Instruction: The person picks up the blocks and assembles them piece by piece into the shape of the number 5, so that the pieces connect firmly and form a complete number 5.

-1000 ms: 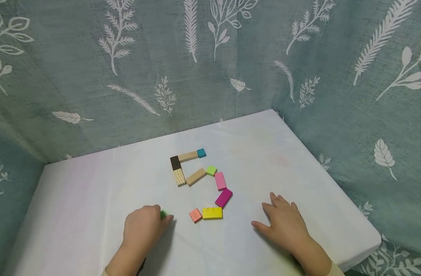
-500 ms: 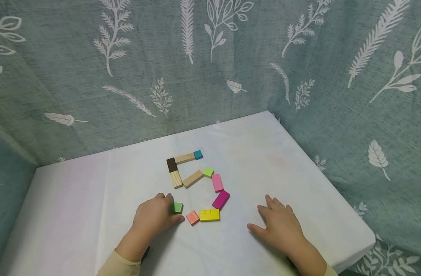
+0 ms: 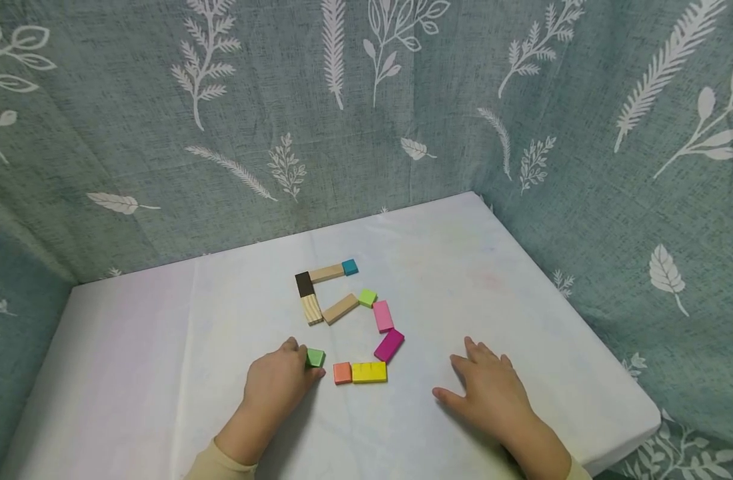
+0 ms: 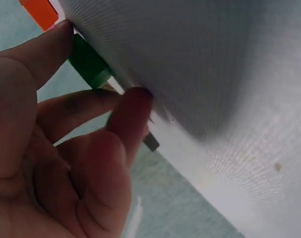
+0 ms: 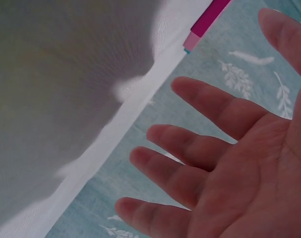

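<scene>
My left hand [image 3: 280, 380] pinches a green block [image 3: 315, 358] low over the white table, at the left of a curving row of small blocks. In the left wrist view the green block [image 4: 89, 62] shows between thumb and fingers. An orange block [image 3: 342, 373] lies just right of it, squared up against the end of a yellow block [image 3: 369, 372]. My right hand [image 3: 491, 392] holds nothing, its fingers spread low at the right of the table. The right wrist view shows that hand's palm [image 5: 249, 173] and straight fingers.
From the yellow block the row runs through magenta [image 3: 389, 345], pink [image 3: 383, 316], lime [image 3: 368, 298] and tan [image 3: 341, 309] blocks. Striped [image 3: 311, 309], dark brown [image 3: 304, 284], another tan [image 3: 327, 273] and blue [image 3: 350, 267] blocks follow. Patterned curtains [image 3: 354, 160] border the white table [image 3: 432, 253].
My left hand has moved right with the green block, closer to the orange block. The orange block has turned from slanted to straight beside the yellow one. My right hand stays nearly still.
</scene>
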The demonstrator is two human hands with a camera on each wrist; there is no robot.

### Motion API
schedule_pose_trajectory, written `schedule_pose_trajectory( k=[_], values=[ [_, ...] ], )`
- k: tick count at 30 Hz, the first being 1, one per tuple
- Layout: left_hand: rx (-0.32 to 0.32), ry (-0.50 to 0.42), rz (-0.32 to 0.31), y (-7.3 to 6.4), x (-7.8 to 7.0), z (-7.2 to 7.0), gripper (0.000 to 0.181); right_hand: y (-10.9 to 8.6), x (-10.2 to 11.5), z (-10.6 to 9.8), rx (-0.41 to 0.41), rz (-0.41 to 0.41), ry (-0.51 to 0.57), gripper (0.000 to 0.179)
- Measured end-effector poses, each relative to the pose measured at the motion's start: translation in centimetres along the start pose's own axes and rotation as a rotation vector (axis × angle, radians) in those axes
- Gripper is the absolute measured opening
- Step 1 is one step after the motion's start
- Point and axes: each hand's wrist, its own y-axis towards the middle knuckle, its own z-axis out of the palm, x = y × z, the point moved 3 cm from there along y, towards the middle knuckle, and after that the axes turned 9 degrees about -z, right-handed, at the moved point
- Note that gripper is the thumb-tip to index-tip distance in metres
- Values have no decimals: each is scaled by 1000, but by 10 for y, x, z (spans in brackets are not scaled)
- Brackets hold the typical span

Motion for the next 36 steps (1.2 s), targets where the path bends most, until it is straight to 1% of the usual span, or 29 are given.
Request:
schedule_pose_trajectory(
  k=[2,4,6,7,9,11,13,14,15,16,17,19,23,25,29,32,34,36],
  values=[
    [-2,-41,8,1,0,0,44,0,0,0,-5,-11,1,70],
    [-8,-71,6,2,0,-1,44,0,1,-1,-6,-23,1,71],
    [-32,-86,20,2,0,-3,49,-1,1,-1,-4,-31,-1,71],
    [-52,-98,44,2,-1,-4,52,-1,1,-1,-5,-33,-4,71],
    [-81,-106,132,3,-5,-7,56,-1,1,-1,-6,-31,-8,70],
    [-90,-107,260,4,-11,-8,55,-1,0,0,-2,-25,-9,70],
    [-60,-107,380,5,-16,-7,53,-1,0,0,4,-20,-6,70],
    [-33,-103,423,5,-18,-5,52,-1,0,0,6,-19,-4,70],
    [-9,-98,452,4,-19,-4,49,-1,0,1,8,-18,-2,71],
    [12,-100,465,4,-20,-3,47,0,0,1,10,-20,0,71],
    [27,-99,467,4,-20,-2,43,0,0,1,9,-22,2,71],
    [35,-96,460,3,-20,-2,38,0,0,1,5,-26,3,71],
    [13,-95,442,1,-19,-4,31,0,0,1,4,-24,-9,71],
    [16,-99,436,0,-18,-5,32,1,0,1,9,-20,-14,71],
    [67,-119,412,-1,-19,-6,46,2,1,1,17,-17,-11,72],
    [89,-119,402,-1,-22,-5,52,3,1,1,22,-10,-9,72],
    [82,-102,397,0,-23,-4,49,4,1,1,24,-7,-11,71],
    [63,-85,389,0,-23,-3,44,4,2,2,28,-2,-12,71]
  ],
)
